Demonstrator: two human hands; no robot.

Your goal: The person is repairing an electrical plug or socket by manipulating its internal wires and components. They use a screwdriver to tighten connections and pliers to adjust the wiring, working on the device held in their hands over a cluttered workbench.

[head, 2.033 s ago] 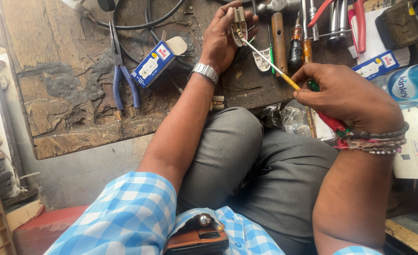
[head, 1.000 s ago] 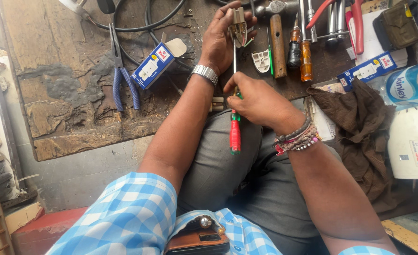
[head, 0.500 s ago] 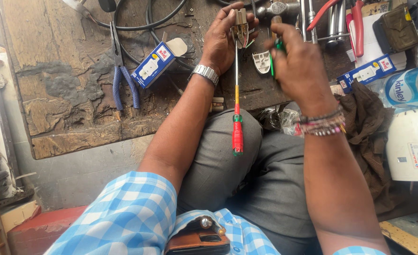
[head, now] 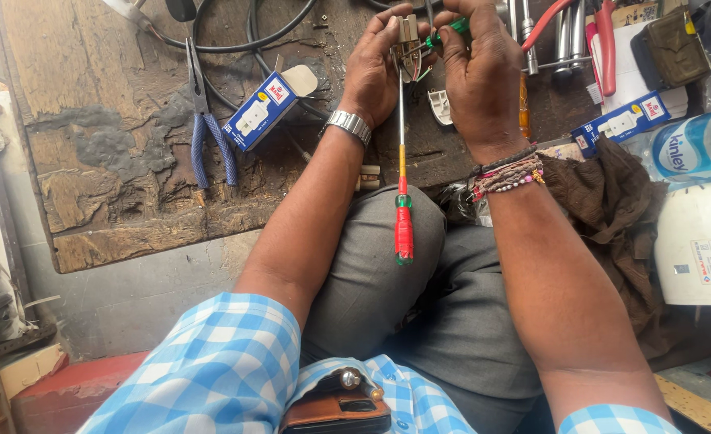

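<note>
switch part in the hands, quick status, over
Left hand grips small beige switch part over bench. Right hand pinches green tool against it. Long red-handled screwdriver hangs from the part, across the lap. Nothing blocking.

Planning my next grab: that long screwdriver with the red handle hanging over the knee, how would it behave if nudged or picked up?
The red-handled screwdriver looks stiff: its thin shaft runs straight. It seems tail-heavy, with the thick handle hanging low, so it may swing. Held only near the top by the left hand, its round handle would probably roll off the knee if released.
</note>
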